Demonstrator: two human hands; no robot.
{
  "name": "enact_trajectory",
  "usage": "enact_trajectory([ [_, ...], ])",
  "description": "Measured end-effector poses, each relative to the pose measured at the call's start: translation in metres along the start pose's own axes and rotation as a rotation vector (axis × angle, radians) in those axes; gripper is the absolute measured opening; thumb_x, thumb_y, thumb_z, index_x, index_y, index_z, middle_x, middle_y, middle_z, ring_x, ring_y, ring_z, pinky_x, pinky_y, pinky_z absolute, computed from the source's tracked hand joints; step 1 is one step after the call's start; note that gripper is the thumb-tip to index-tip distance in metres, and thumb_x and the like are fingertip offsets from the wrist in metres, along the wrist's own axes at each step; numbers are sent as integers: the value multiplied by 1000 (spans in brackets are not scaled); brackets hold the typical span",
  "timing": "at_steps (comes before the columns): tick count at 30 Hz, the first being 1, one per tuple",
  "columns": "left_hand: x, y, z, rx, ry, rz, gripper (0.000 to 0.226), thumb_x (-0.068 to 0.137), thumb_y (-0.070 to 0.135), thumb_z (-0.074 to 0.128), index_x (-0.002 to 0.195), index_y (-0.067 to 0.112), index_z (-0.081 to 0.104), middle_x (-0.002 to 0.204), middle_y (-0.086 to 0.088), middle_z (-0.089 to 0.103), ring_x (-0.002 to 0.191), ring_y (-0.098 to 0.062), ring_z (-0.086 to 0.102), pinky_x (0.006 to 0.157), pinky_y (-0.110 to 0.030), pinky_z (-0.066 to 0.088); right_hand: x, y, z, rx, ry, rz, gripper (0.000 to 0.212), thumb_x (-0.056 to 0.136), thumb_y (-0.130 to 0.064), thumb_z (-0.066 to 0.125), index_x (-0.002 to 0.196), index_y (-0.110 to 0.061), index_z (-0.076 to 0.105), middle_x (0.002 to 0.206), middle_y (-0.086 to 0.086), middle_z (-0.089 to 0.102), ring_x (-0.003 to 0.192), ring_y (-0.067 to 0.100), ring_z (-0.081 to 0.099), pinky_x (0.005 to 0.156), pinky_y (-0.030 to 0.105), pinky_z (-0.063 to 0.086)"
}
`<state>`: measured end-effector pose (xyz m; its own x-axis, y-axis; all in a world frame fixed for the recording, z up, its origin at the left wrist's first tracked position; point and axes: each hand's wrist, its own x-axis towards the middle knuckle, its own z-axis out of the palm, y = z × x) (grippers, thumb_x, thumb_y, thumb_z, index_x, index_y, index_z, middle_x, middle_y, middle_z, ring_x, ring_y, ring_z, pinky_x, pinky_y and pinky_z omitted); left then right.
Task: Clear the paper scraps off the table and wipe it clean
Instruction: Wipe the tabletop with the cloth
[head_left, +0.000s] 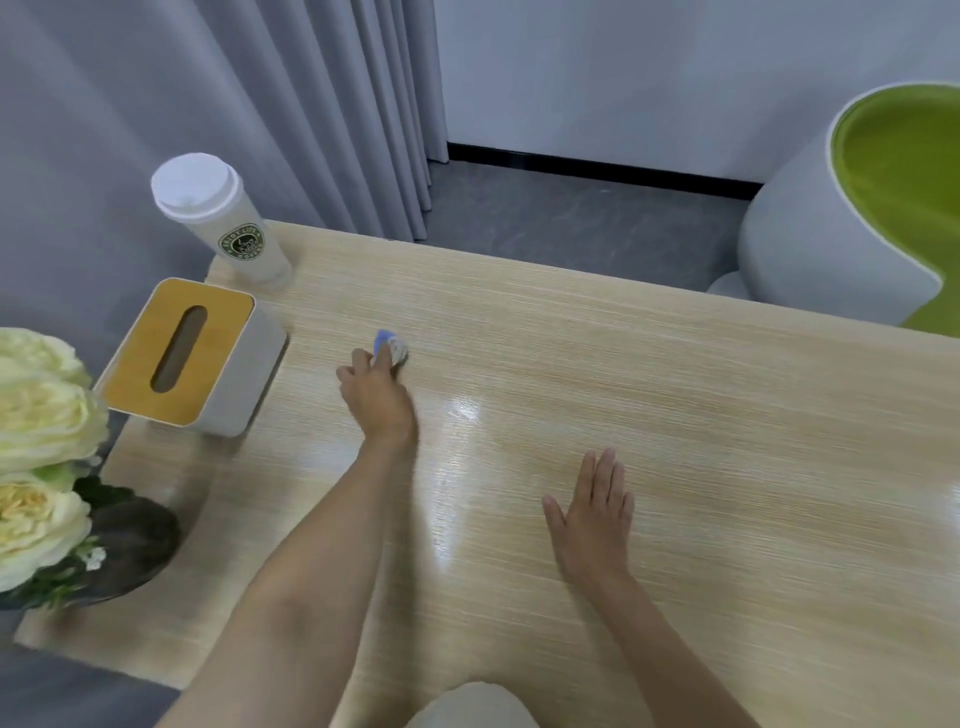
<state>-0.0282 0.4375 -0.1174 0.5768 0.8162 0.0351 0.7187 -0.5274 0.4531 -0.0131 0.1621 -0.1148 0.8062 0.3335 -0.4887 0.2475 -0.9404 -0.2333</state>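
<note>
Wood-grain bench (675, 389); curtain (311, 104) behind tissue box (223, 338). Left hand (376, 397) grasps blurred wad (396, 345) beside it; right hand (592, 514) flat, released.

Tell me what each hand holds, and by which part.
The left hand pinches a small blue-and-white wad by its near side; the right hand, flat, holds nothing.

The white lidded cup (228, 228) at ten o'clock bears a round green badge (244, 244); its ringed lettering is too blurred to read.

Tabletop (675, 415) tally
One tissue box (189, 358), one lidded cup (221, 218) behind it, one flower bunch (41, 447), one wad (390, 345), one left hand (376, 395), one right hand (592, 514).
</note>
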Motion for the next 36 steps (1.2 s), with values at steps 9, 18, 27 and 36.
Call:
enact_trajectory([
  [9,-88,12,21,92,-278,1092,49,75,3,50,122,15,56,91,-4,60,71,-22,49,61,-28,42,1,-4,1,5,1,25,76,99,-48,26,147,-10,-19,153,9,-30,143,26,-23,117,44,-8],
  [18,-87,17,21,-55,-75,324,59,67,-14,59,121,8,62,120,-11,60,85,-22,36,68,-31,41,1,-4,3,-23,9,23,76,99,-49,26,148,-10,-16,155,11,-26,144,26,-22,117,44,-8],
  [27,-55,-40,-4,12,-7,533,41,73,-3,65,110,14,68,106,-6,69,75,-29,54,63,-29,37,3,4,3,-33,-5,-17,77,98,-51,28,149,-12,-16,155,9,-26,144,25,-21,117,43,-5],
  [36,-172,-20,7,-32,-336,898,56,74,2,49,126,20,50,119,-3,65,81,-19,45,66,-27,41,-23,21,12,-25,34,-147,78,88,-59,7,151,-14,-3,155,7,-23,145,24,-16,115,40,-8],
])
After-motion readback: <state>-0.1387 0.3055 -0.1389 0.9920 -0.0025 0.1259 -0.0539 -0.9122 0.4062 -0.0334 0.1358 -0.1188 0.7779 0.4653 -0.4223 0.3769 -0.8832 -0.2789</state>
